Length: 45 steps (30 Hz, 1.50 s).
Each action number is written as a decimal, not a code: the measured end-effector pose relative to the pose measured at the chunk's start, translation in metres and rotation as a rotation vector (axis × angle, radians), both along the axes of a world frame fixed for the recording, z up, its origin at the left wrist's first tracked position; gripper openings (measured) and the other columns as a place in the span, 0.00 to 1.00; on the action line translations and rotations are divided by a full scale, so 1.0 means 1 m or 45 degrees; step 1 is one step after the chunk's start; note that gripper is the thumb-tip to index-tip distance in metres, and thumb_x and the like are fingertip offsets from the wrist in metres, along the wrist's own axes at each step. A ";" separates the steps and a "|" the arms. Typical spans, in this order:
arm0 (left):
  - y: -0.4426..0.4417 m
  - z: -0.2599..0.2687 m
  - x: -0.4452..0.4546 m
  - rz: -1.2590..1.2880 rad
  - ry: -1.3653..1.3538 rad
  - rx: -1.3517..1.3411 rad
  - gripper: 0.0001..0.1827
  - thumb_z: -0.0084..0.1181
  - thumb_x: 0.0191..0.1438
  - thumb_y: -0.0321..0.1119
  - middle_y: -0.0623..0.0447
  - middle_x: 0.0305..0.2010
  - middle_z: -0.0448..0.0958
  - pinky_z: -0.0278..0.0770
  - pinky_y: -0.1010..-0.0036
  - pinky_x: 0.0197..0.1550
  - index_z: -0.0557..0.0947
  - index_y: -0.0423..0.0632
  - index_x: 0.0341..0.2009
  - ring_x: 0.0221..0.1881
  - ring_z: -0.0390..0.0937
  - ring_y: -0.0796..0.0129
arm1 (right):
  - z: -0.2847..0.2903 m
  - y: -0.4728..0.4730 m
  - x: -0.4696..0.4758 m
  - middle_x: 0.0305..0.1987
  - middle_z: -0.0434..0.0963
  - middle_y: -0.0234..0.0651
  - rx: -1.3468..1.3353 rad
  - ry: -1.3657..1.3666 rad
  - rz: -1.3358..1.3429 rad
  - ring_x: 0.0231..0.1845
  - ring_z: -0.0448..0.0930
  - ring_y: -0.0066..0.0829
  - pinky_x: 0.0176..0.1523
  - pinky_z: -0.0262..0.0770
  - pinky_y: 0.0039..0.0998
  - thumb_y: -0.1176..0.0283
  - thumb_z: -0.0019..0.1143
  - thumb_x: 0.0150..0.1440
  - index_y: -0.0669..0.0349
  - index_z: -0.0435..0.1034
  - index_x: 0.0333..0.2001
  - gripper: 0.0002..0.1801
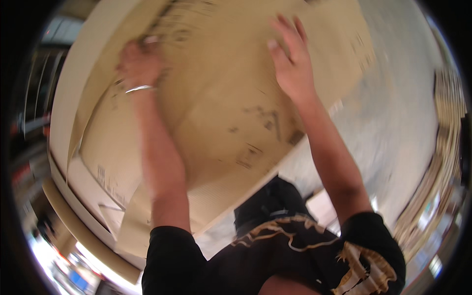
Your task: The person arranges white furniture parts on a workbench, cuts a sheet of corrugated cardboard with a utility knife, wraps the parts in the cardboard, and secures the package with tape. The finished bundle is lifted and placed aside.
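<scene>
A large brown corrugated cardboard sheet (217,99) with black printed marks spreads out in front of me. My left hand (142,62), a silver bracelet (141,88) at its wrist, is at the upper left of this sheet, beside a dark gap. Blur hides whether its fingers grip the cardboard. Over the upper right part of the sheet is my right hand (293,62), fingers apart and nothing in it. Whether it touches the surface cannot be told.
More cardboard (92,73) stands along the left side. At the right edge lies a tall stack of flattened cardboard (448,99). Grey floor (398,92) shows between that stack and the sheet. A curved brown cardboard edge (84,228) runs along the lower left.
</scene>
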State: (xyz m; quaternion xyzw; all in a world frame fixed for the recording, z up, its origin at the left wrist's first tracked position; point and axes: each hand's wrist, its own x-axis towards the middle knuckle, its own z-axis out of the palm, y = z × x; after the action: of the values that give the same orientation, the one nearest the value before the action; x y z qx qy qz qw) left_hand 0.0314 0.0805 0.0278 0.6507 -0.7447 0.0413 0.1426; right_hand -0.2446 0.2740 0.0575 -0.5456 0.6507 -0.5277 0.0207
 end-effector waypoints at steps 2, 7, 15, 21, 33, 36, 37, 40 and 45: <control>-0.019 0.000 0.010 -0.050 0.045 0.076 0.38 0.39 0.64 0.63 0.41 0.68 0.70 0.58 0.46 0.70 0.73 0.45 0.64 0.68 0.67 0.43 | 0.009 0.028 -0.034 0.53 0.80 0.44 -0.381 0.213 -0.264 0.56 0.78 0.43 0.61 0.71 0.40 0.72 0.49 0.59 0.59 0.75 0.54 0.19; -0.051 -0.006 0.024 -0.241 0.084 0.148 0.32 0.37 0.68 0.54 0.32 0.57 0.78 0.72 0.50 0.59 0.81 0.39 0.55 0.56 0.75 0.33 | -0.022 0.248 -0.117 0.59 0.77 0.43 0.044 -0.510 -0.504 0.68 0.70 0.37 0.71 0.59 0.32 0.73 0.48 0.59 0.58 0.73 0.58 0.22; -0.030 0.026 -0.003 0.279 0.447 0.490 0.43 0.32 0.69 0.62 0.36 0.65 0.73 0.71 0.58 0.64 0.69 0.32 0.66 0.61 0.74 0.45 | -0.276 0.394 0.075 0.35 0.82 0.42 1.132 -1.126 -0.827 0.39 0.83 0.40 0.46 0.77 0.34 0.74 0.39 0.65 0.65 0.74 0.42 0.13; -0.022 0.034 0.002 0.093 0.548 0.483 0.37 0.23 0.72 0.57 0.45 0.73 0.65 0.59 0.62 0.71 0.66 0.44 0.71 0.72 0.64 0.52 | -0.333 0.360 0.208 0.43 0.84 0.48 1.370 -1.456 -0.314 0.47 0.83 0.48 0.51 0.79 0.42 0.76 0.47 0.56 0.55 0.77 0.50 0.19; -0.048 0.033 0.025 0.005 0.837 0.607 0.36 0.27 0.73 0.58 0.47 0.69 0.70 0.60 0.67 0.70 0.66 0.43 0.70 0.69 0.66 0.60 | -0.487 0.170 0.202 0.53 0.73 0.39 1.186 -0.557 -0.186 0.53 0.76 0.41 0.55 0.69 0.42 0.69 0.56 0.55 0.47 0.69 0.60 0.26; -0.039 0.029 0.018 -0.016 0.881 0.528 0.36 0.28 0.73 0.58 0.47 0.70 0.69 0.60 0.66 0.71 0.66 0.43 0.70 0.69 0.66 0.59 | -0.496 0.155 0.194 0.56 0.74 0.40 1.545 -0.173 -0.105 0.54 0.76 0.42 0.56 0.69 0.43 0.65 0.57 0.56 0.45 0.69 0.62 0.28; -0.033 0.027 0.016 -0.005 0.888 0.481 0.36 0.28 0.73 0.58 0.47 0.70 0.68 0.59 0.66 0.71 0.66 0.43 0.70 0.69 0.66 0.59 | -0.493 0.157 0.191 0.55 0.74 0.40 1.563 -0.161 -0.095 0.54 0.77 0.43 0.56 0.70 0.43 0.65 0.57 0.56 0.46 0.69 0.62 0.28; -0.021 0.023 0.010 -0.082 0.628 0.404 0.33 0.30 0.73 0.56 0.46 0.67 0.72 0.62 0.67 0.70 0.70 0.44 0.68 0.66 0.69 0.60 | -0.477 0.172 0.176 0.52 0.75 0.42 1.573 -0.170 -0.075 0.51 0.78 0.44 0.53 0.72 0.43 0.66 0.59 0.55 0.50 0.69 0.61 0.28; -0.015 0.012 0.003 -0.046 0.275 0.052 0.36 0.33 0.70 0.57 0.34 0.67 0.70 0.61 0.57 0.70 0.74 0.36 0.62 0.68 0.66 0.42 | -0.430 0.230 0.154 0.48 0.78 0.46 1.390 -0.387 -0.052 0.48 0.80 0.45 0.50 0.76 0.43 0.66 0.61 0.54 0.55 0.69 0.60 0.28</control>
State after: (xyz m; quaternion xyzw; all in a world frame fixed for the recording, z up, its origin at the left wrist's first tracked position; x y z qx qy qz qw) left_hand 0.0345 0.0650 0.0399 0.6405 -0.7374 -0.0468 0.2092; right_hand -0.0905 0.5041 -0.3721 -0.3609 0.8294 -0.1877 0.3830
